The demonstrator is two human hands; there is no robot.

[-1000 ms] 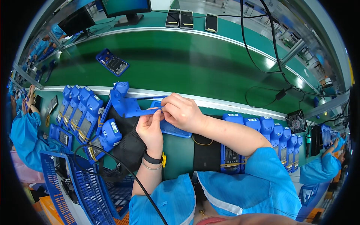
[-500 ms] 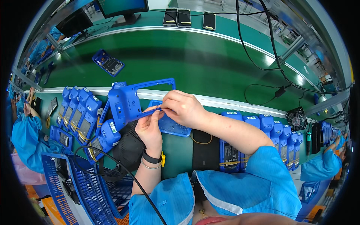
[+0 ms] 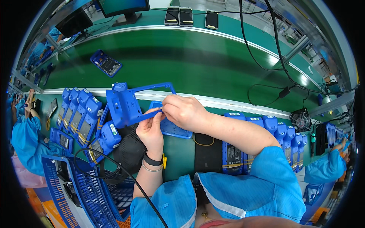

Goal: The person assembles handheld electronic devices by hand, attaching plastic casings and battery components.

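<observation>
A blue plastic device housing [image 3: 127,108] with a large rectangular opening is held up, tilted, over the bench. My left hand [image 3: 150,133] pinches its near edge between thumb and fingers. Close beside it, my right hand [image 3: 184,112] has its fingertips pressed together at the same edge; whether something small is between them is hidden. Beneath the hands lies a shallow blue tray [image 3: 176,130] with small bits in it. A black mat [image 3: 207,157] with a rubber band [image 3: 205,143] is to the right of the tray.
Blue handheld devices with rubber bands stand in rows at left [image 3: 81,117] and right [image 3: 270,127]. An opened blue device [image 3: 106,64] lies on the green belt [image 3: 190,57]. A black cable [image 3: 129,173] crosses my left side above blue baskets [image 3: 72,186]. A small fan [image 3: 300,120] stands right.
The housing has swung slightly left and its frame end has dipped, with both hands still at its edge. The opened device on the belt has shifted a little left.
</observation>
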